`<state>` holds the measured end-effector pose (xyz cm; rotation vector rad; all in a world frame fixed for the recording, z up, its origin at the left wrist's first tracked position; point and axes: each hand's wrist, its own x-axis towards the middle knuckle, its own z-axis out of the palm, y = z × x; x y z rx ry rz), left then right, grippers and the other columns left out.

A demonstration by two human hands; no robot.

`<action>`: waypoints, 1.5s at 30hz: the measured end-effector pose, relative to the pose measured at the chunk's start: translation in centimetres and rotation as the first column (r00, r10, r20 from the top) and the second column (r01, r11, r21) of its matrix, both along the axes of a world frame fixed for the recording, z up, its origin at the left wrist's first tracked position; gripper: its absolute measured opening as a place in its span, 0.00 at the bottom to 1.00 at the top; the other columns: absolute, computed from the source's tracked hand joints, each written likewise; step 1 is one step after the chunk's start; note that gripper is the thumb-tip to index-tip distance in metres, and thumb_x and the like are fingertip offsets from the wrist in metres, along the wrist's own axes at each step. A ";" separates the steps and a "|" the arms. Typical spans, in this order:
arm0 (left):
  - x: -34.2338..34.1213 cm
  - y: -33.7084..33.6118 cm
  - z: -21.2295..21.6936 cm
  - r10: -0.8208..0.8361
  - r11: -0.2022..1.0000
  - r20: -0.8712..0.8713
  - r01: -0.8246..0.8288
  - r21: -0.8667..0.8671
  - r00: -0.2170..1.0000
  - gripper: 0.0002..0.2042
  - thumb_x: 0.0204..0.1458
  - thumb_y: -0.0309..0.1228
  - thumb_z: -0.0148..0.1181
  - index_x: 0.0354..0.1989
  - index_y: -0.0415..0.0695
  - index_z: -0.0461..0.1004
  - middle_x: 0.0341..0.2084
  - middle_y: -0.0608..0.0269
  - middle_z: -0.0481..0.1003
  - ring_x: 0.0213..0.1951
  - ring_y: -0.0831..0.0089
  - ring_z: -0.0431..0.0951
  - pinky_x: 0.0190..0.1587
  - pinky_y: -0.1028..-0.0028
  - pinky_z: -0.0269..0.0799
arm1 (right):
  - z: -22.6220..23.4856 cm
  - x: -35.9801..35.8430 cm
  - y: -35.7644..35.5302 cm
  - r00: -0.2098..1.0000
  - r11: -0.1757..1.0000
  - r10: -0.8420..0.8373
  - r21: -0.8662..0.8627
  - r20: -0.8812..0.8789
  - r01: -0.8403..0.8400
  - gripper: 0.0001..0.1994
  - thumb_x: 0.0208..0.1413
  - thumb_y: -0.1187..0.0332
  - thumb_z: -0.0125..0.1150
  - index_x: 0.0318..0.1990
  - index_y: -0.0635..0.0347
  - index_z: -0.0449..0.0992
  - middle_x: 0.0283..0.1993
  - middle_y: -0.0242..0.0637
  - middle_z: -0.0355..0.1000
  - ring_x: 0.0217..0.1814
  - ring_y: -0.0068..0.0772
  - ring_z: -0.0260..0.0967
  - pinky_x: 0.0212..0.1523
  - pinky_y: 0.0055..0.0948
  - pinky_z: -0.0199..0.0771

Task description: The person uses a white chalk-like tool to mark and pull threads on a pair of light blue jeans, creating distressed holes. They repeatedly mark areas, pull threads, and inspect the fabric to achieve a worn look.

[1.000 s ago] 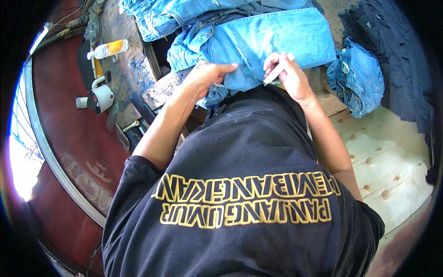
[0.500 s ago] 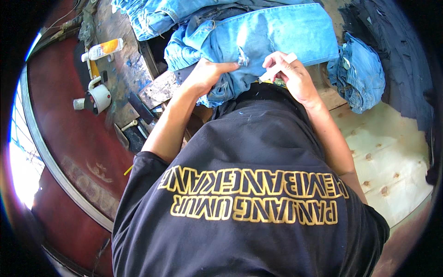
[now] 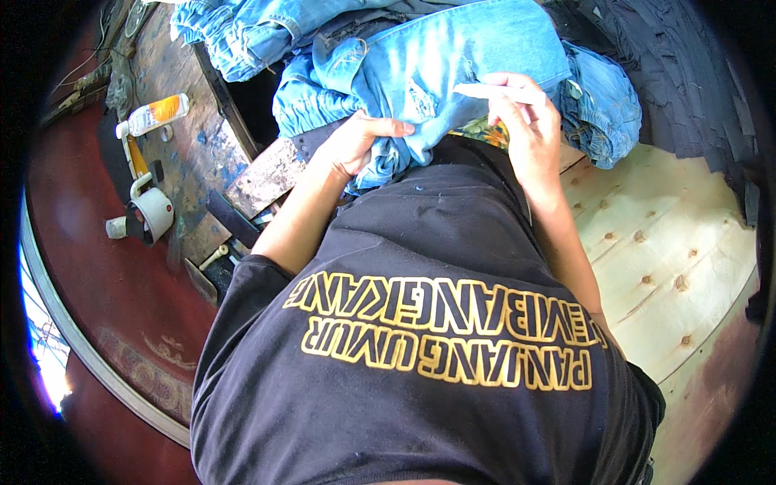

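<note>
Nearest to me is the person's black T-shirt, soft knit creased across the belly, with two lines of bold gold-outlined capitals (upside down from where the wearer looks). To the right of it spreads a pale plywood sheet, dotted with brown knots.

Both forearms reach away from the body. The left hand is curled closed around a bunched near fold of the blue jeans, its thumb stretched out to the right along the cloth. The right hand is raised over the right part of the jeans, wrist bent, with thumb and fingers pinched on a slim white strip. The strip's tip points left, near a frayed, whitish patch; whether it touches the denim I can't tell.

The jeans lie in front of the body, faded and smooth along the leg, puckered at the left. Just right of them sits a crumpled denim bundle. On the scuffed, blue-stained counter at left lies a clear bottle with an orange-and-white label. Farther off are more gathered denim and, at right, layered dark cloth.
</note>
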<state>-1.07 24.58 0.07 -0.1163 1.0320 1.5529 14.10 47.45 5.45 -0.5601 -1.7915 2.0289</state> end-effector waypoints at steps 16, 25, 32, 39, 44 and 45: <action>-1.6 -3.9 -4.7 0.144 0.891 0.316 -0.262 0.370 0.938 0.23 0.50 0.15 0.68 0.58 0.27 0.75 0.39 0.47 0.85 0.32 0.63 0.87 0.30 0.70 0.82 | 0.6 -1.1 -0.5 0.998 0.990 0.028 0.137 0.051 -0.035 0.09 0.67 0.70 0.66 0.49 0.64 0.85 0.45 0.35 0.85 0.36 0.15 0.73 0.35 0.19 0.71; -1.6 -3.8 -3.9 0.156 0.894 0.285 -0.258 0.367 0.946 0.27 0.49 0.15 0.68 0.60 0.27 0.73 0.41 0.46 0.84 0.35 0.61 0.87 0.34 0.67 0.82 | 0.9 -0.7 -1.5 0.985 0.981 -0.109 0.175 0.133 0.085 0.08 0.69 0.70 0.66 0.48 0.65 0.85 0.43 0.33 0.86 0.34 0.12 0.70 0.32 0.17 0.70; -1.6 -3.9 -3.8 0.159 0.900 0.262 -0.249 0.359 0.952 0.29 0.47 0.14 0.68 0.62 0.27 0.71 0.43 0.45 0.84 0.37 0.60 0.87 0.38 0.65 0.83 | 0.8 -0.3 -1.5 0.989 0.993 0.002 0.115 0.148 -0.020 0.09 0.69 0.71 0.64 0.51 0.66 0.84 0.39 0.32 0.83 0.32 0.13 0.70 0.32 0.18 0.70; -1.8 -3.8 -3.6 0.154 0.907 0.240 -0.234 0.351 0.959 0.32 0.46 0.14 0.68 0.64 0.27 0.70 0.45 0.44 0.84 0.39 0.58 0.87 0.41 0.62 0.83 | -0.5 -1.6 -2.1 0.998 0.987 -0.061 0.149 -0.001 0.060 0.10 0.69 0.69 0.66 0.50 0.65 0.84 0.41 0.31 0.84 0.33 0.11 0.68 0.33 0.17 0.69; -1.7 -3.8 -3.5 0.145 0.910 0.226 -0.220 0.352 0.963 0.34 0.44 0.13 0.69 0.65 0.27 0.69 0.46 0.44 0.84 0.41 0.57 0.87 0.43 0.61 0.84 | 0.3 -0.8 -2.0 0.988 0.989 -0.042 0.146 0.151 0.020 0.09 0.68 0.69 0.66 0.48 0.65 0.85 0.38 0.30 0.84 0.33 0.11 0.68 0.34 0.17 0.70; -1.8 -3.8 -3.5 0.147 0.911 0.219 -0.219 0.350 0.965 0.34 0.44 0.13 0.69 0.65 0.27 0.69 0.46 0.44 0.84 0.41 0.57 0.87 0.44 0.60 0.84 | 0.6 -0.4 -1.8 0.989 0.992 0.014 0.121 0.149 -0.033 0.09 0.68 0.69 0.66 0.48 0.65 0.85 0.38 0.29 0.84 0.32 0.11 0.68 0.34 0.17 0.70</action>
